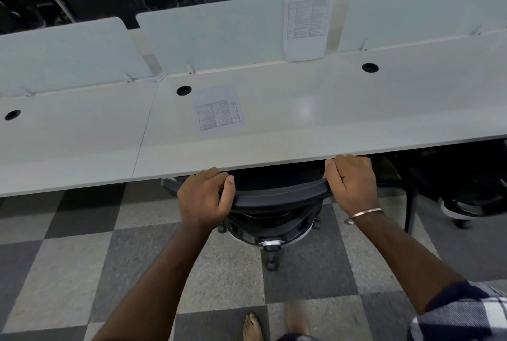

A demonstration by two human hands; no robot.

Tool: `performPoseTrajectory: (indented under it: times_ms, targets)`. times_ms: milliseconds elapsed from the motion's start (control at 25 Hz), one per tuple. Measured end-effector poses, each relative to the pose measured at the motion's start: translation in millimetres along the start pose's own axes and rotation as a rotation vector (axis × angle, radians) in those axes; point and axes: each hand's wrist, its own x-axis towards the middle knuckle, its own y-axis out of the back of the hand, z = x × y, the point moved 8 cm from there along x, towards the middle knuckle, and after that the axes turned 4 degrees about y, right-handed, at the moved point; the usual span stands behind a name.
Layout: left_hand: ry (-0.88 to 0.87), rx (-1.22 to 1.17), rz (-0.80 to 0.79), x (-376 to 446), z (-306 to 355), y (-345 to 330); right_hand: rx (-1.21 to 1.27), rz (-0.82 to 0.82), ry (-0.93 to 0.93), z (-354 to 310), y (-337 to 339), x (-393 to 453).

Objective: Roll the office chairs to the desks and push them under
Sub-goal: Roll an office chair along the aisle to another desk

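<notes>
Both hands [205,198] [349,181] grip chair backrest [277,198] | seat probably hidden under desk [274,146]

Both hands grip the top of a black chair [277,198] — left hand [204,198] at one end of the backrest, right hand [349,183] at the other. The chair sits mostly under a long white desk [274,132]; its wheels and base show on the checked floor [82,258]. A silver bangle [363,214] circles the right wrist. A printed paper [218,111] lies on the desk, w/ another paper [307,24] stuck on the pale divider [219,36] behind. Round cable holes dot the desk. More black chairs stand in the back — one more is tucked under at the right. Bare toes show at the bottom.
</notes>
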Motion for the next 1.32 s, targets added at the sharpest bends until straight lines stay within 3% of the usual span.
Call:
performPoseTrajectory:
  times_ms: [280, 640, 920, 1080, 1320]
  targets:
    - [0.005, -0.027, 0.006, -6.7, -2.8, 1.0, -0.009, 0.075, 0.015, -0.1, 6.1, -15.5]
    - [0.083, -0.003, 0.047, 17.5, 13.7, -13.3, -0.038, 0.049, -0.039, 34.7, -3.7, 26.8]
    - [0.149, 0.026, -0.030, -2.8, 13.9, -12.2, -0.005, 0.005, 0.000, 24.8, 2.6, 7.4]
    - [0.147, -0.102, -0.046, -28.0, 14.6, -6.6, 0.048, -0.079, -0.014, -12.8, 2.5, -4.7]
    - [0.209, -0.267, -0.135, -93.2, -22.5, 1.4, 0.323, -0.328, 0.207, -142.1, -27.2, -48.4]
